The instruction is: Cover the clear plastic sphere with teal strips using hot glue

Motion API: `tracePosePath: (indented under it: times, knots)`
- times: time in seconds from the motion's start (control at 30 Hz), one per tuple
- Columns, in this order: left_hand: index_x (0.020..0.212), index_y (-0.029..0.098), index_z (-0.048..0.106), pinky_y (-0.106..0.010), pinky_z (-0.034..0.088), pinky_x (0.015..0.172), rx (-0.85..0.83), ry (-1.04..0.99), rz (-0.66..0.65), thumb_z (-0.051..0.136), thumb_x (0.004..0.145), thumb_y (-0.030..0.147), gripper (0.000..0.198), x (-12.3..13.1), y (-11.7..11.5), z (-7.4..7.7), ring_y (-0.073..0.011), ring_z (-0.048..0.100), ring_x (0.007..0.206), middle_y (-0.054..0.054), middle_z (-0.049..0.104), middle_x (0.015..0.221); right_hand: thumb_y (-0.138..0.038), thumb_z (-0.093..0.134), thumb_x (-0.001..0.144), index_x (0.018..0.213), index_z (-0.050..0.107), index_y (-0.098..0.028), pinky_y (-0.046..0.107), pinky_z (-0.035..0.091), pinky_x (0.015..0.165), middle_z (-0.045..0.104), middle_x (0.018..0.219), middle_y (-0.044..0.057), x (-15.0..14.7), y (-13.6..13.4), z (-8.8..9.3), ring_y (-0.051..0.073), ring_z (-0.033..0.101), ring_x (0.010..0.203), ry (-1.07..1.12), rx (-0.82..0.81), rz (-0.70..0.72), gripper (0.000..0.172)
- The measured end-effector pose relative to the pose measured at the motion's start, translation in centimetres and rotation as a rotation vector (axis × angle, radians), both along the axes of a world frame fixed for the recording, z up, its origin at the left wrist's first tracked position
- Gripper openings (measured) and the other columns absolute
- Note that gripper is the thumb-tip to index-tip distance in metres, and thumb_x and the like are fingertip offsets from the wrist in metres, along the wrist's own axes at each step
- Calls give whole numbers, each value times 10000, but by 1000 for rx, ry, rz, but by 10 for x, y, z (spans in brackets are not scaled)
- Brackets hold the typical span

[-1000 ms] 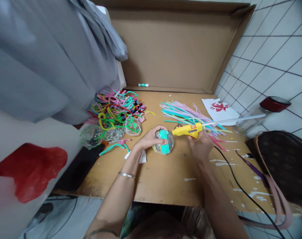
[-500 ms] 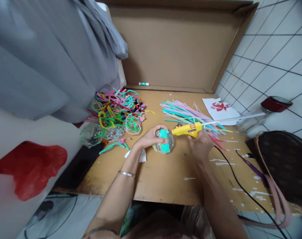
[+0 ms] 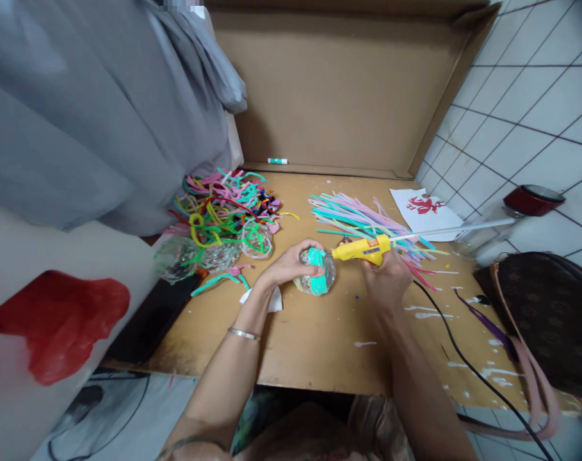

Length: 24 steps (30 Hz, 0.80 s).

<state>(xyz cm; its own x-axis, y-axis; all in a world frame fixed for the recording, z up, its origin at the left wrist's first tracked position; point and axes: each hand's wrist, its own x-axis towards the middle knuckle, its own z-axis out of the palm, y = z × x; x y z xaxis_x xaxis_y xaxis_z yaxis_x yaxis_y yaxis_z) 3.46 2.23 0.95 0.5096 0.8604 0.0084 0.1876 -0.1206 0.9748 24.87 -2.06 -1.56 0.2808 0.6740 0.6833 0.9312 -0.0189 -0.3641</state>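
Observation:
My left hand (image 3: 293, 264) grips a round clear plastic piece (image 3: 330, 276), like a small bottle bottom, with a turquoise fuzzy strip (image 3: 317, 280) across it. In my right hand (image 3: 387, 275) is a yellow glue gun (image 3: 362, 250), its long whitish glue stick (image 3: 451, 230) poking out of the back toward the right. The gun's nozzle is at the right edge of the turquoise strip; whether it touches cannot be made out. Fingers of the right hand wrap round the handle, and a black cord (image 3: 456, 342) trails from there to the lower right.
Tangled pipe cleaners (image 3: 223, 211) and clear plastic pieces (image 3: 221, 256) lie at left, beside a dark flat object (image 3: 151, 323). Straight pipe cleaners (image 3: 358, 214) lie behind the gun. At right are a red-lidded bottle (image 3: 533, 202), a brown bag (image 3: 545, 320) and a paper (image 3: 428, 214). Cardboard (image 3: 329, 89) stands behind.
Almost nothing differs. The glue gun has shifted very slightly to the right, while my left hand and the plastic piece stay in place.

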Motion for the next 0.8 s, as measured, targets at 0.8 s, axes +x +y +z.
tracePosePath:
  times: [0.8]
  knots:
    - [1017,150,552,-236,446,745,29,10,-13,734,579,319,503,0,2,-2,-152,519,846,-15,577,946,-330,524,757,768,540,-192,284,327,567,569,690,42,1,1,-2,197,500,646,-45,37,14,139]
